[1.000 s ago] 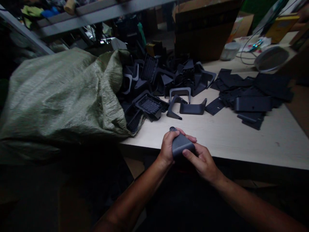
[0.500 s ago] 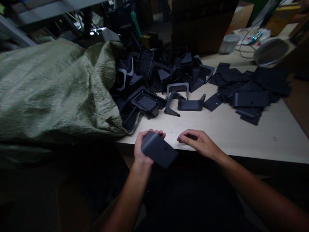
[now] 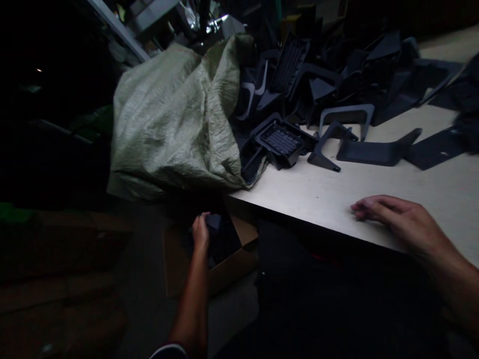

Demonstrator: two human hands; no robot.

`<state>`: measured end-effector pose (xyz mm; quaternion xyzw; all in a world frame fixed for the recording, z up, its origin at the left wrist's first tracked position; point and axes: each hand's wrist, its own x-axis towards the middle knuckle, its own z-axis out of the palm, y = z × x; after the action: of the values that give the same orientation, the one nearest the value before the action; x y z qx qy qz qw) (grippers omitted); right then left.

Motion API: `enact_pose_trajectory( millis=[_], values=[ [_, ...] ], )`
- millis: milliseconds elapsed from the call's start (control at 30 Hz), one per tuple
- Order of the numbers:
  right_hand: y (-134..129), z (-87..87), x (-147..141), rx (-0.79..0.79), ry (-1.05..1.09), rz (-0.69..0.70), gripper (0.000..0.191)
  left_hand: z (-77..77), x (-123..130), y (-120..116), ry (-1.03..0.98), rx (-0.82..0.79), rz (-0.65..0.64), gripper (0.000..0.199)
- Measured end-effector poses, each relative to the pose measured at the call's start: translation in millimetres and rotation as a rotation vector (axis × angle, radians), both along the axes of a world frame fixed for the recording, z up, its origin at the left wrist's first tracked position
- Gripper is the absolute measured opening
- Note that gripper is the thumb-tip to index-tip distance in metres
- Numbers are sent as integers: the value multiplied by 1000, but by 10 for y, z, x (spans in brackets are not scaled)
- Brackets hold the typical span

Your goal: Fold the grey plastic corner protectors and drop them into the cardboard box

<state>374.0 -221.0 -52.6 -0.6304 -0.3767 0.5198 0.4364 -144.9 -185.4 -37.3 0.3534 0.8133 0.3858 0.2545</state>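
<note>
My left hand [image 3: 201, 232] reaches down below the table's left end, into the opening of a cardboard box [image 3: 228, 269]. Its fingers are closed on a dark grey plastic bracket [image 3: 214, 222], only partly visible in the dim light. More dark parts seem to lie inside the box, too dark to make out. Above the table's front edge is my right hand [image 3: 392, 217], fingers loosely curled together and slightly blurred, with nothing seen in them. Beyond it on the table lie an angled bracket [image 3: 377, 152] and a U-shaped piece [image 3: 325, 149].
A woven green sack [image 3: 179, 119] lies at the table's left end, its mouth toward a heap of dark plastic parts [image 3: 284, 94]. Flat dark plates [image 3: 437, 147] lie at the right. The pale tabletop [image 3: 295, 192] ends in a front edge above the box.
My left hand has carried the bracket from the table edge down and left to the box. The view has swung left. My right hand stays by the table's front edge, curled.
</note>
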Motion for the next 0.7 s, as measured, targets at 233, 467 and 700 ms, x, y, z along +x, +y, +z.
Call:
enact_pose_trajectory(
  millis=[233,467,700],
  values=[
    [-63,6,26,-4,-45,4,34,-259,-235,-227,130,-294,-110,34],
    [-3,178,-261,-29,-48,95,47,151,959,-341,-157,-286,-766,35],
    [336,67,-584,25,-81,251,37,926,2177,-47,-265,167,-1134,41]
  ],
)
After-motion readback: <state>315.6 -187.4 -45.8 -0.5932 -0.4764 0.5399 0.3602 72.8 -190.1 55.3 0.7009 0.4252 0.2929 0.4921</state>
